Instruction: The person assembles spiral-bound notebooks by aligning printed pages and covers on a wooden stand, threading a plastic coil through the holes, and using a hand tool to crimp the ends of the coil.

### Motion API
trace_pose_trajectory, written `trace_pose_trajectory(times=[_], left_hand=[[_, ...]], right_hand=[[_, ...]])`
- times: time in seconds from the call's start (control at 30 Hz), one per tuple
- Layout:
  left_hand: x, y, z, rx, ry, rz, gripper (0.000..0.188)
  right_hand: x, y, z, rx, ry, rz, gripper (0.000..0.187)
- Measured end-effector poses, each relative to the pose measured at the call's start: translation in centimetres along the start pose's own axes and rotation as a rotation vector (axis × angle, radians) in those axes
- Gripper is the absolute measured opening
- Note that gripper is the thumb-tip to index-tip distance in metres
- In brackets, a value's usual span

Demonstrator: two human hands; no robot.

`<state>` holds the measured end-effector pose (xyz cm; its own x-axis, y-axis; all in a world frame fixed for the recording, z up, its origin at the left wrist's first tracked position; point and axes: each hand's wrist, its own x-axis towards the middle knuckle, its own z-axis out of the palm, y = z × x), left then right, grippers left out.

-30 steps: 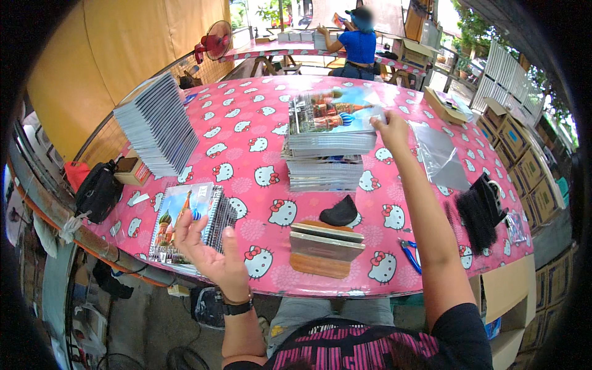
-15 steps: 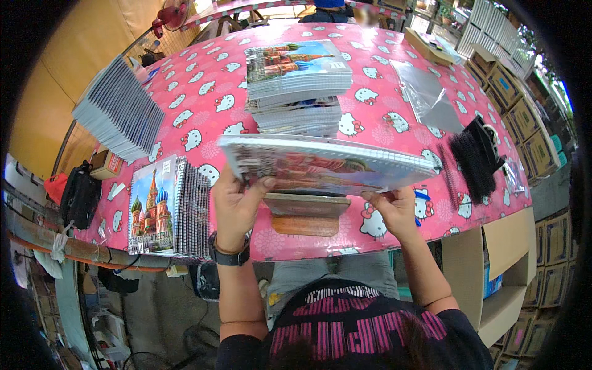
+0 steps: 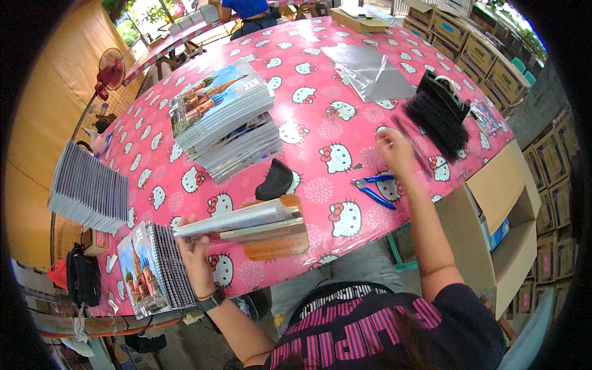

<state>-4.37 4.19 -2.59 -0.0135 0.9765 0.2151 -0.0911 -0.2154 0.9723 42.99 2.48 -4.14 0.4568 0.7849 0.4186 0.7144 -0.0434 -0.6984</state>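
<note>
My left hand [image 3: 196,256] is closed on the left end of a notebook [image 3: 246,216], its thumb at the edge. The notebook stands on its long side, tilted, against a wooden stand [image 3: 280,242]. My right hand [image 3: 396,150] is over the table with curled fingers; anything in them is too small to make out. Beside it lies a loose black binding coil [image 3: 414,147], next to a pile of black coils [image 3: 435,123]. Blue-handled pliers [image 3: 375,190] lie below the right hand. A black pouch-like item [image 3: 274,180] rests behind the stand.
Notebooks with a cathedral cover [image 3: 216,102] are stacked at mid-table. More coil-bound ones stand at the left [image 3: 92,188] and near left [image 3: 148,268]. Clear plastic sheets [image 3: 370,74] lie farther back. An open carton [image 3: 493,228] stands at the right; a person [image 3: 246,15] is beyond the table.
My right hand has let go of the notebook and moved right toward the coils. My left hand has lowered the notebook to the wooden stand. The view has turned, uncovering the pliers and black item.
</note>
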Motion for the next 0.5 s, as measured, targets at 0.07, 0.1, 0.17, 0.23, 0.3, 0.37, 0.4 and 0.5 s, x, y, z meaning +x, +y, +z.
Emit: trace_pose_trajectory(times=[0.07,0.1,0.17,0.23,0.3,0.37,0.4,0.5], left_hand=[[1.0,1.1,1.3,-0.162,0.073,0.111,0.06],[1.0,1.9,2.6,-0.266,0.151,0.127,0.052],[1.6,0.1,2.4,-0.127,0.253,0.058,0.043],[1.8,-0.6,3.5,-0.09,0.342,0.054,0.028],[1.6,-0.1,4.0,-0.128,0.325,0.014,0.03],[1.5,0.0,3.9,-0.064,0.37,0.051,0.04],[1.4,0.2,4.4,-0.001,0.444,0.129,0.045],[-0.6,2.9,7.5,0.75,0.464,0.583,0.065]], right_hand=[[2.4,5.5,-1.8,-0.324,0.168,0.004,0.024],[2.5,6.9,-1.8,-0.437,0.115,0.004,0.024],[2.9,8.1,-1.0,-0.648,-0.001,-0.015,0.024],[3.6,8.8,-0.9,-0.639,-0.058,-0.006,0.024],[3.5,10.6,-1.2,-0.598,-0.047,-0.032,0.025],[4.1,9.4,-1.9,-0.541,0.062,-0.023,0.026],[4.6,8.5,-2.6,-0.512,0.118,-0.021,0.027],[4.9,4.5,-4.4,-0.388,0.174,-0.126,0.03]])
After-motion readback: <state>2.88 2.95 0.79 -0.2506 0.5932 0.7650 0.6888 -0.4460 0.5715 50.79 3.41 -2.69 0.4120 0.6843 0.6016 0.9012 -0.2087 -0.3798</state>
